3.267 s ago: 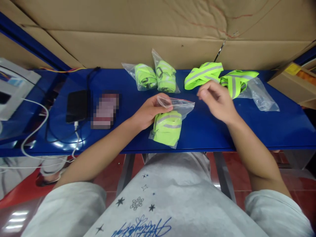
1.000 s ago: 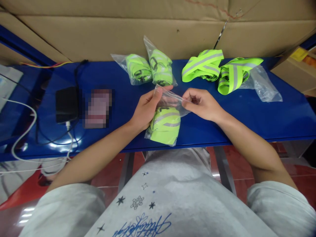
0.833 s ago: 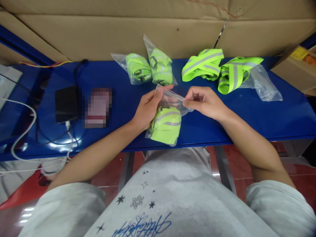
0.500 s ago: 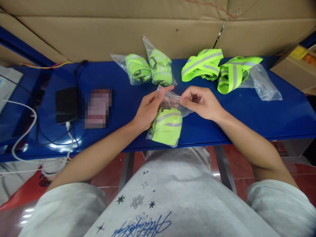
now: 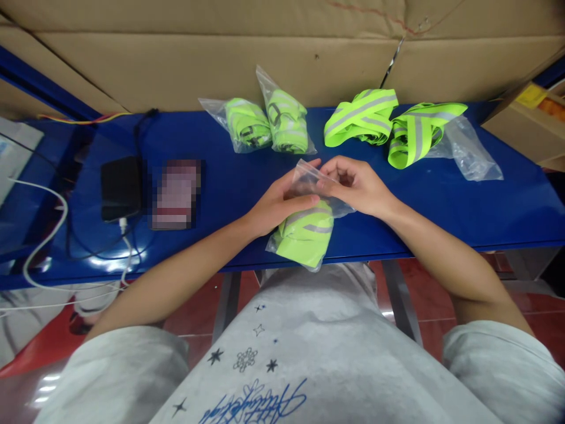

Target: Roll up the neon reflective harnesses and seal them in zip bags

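Note:
A clear zip bag (image 5: 304, 179) holds a rolled neon-yellow reflective strap (image 5: 309, 232) with grey stripes, near the front edge of the blue table. My left hand (image 5: 282, 203) grips the bag from the left, thumb lying across its front and fingers behind it. At the bag's upper right, my right hand (image 5: 353, 184) pinches the plastic near the opening. Past my hands lie two bagged straps, one on the left (image 5: 248, 125) and one on the right (image 5: 288, 122). Farther right is a loose folded strap (image 5: 362, 118), with another strap (image 5: 417, 132) beside it.
An empty-looking clear bag (image 5: 474, 150) lies by the rightmost strap. On the left are a pixelated phone-like object (image 5: 176, 194), a black box (image 5: 120, 188) with a white cable (image 5: 62, 221). Cardboard (image 5: 198, 65) lines the table's back; a carton (image 5: 525, 121) stands at right.
My left thumb has moved right and down across the bag's front. The bag has shifted slightly right and tilted, and my right fingers have slid a little along its top.

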### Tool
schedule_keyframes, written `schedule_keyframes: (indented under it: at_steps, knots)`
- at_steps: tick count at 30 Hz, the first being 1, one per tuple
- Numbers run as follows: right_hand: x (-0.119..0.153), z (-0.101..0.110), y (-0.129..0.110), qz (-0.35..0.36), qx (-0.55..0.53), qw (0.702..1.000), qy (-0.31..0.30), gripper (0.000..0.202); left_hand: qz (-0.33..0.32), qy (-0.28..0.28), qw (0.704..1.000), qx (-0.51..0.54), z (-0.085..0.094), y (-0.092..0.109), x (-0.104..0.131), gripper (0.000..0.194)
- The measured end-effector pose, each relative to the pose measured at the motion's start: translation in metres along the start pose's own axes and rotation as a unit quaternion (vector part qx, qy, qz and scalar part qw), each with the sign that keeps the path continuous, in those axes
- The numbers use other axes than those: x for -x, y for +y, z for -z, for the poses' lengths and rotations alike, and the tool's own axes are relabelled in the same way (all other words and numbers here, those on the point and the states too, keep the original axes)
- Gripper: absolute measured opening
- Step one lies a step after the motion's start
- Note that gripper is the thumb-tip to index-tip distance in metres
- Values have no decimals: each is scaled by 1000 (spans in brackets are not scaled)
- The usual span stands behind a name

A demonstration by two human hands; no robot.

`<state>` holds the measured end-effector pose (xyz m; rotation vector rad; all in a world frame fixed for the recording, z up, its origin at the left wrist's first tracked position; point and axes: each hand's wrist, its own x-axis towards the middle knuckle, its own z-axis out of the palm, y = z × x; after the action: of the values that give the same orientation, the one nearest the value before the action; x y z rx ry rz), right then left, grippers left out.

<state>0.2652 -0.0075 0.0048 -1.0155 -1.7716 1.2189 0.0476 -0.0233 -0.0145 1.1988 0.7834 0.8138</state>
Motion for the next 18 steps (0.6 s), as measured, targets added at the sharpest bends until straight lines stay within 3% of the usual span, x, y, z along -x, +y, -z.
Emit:
schedule_keyframes:
  at_steps: [6, 12, 16, 18]
  knots:
    - [-1, 0, 0, -9, -41, 999, -24, 44, 18, -60, 998, 22, 0, -1, 0, 96]
    - [0, -4, -2, -21, -34, 999, -27, 47, 45, -135, 990, 11, -3, 2, 1, 82]
    - [1, -6, -1, -21, -48, 998, -19, 50, 44, -138, 989, 14, -3, 1, 1, 87]
    - [1, -7, 0, -27, -22, 999, -32, 48, 48, -140, 989, 19, -3, 0, 0, 80]
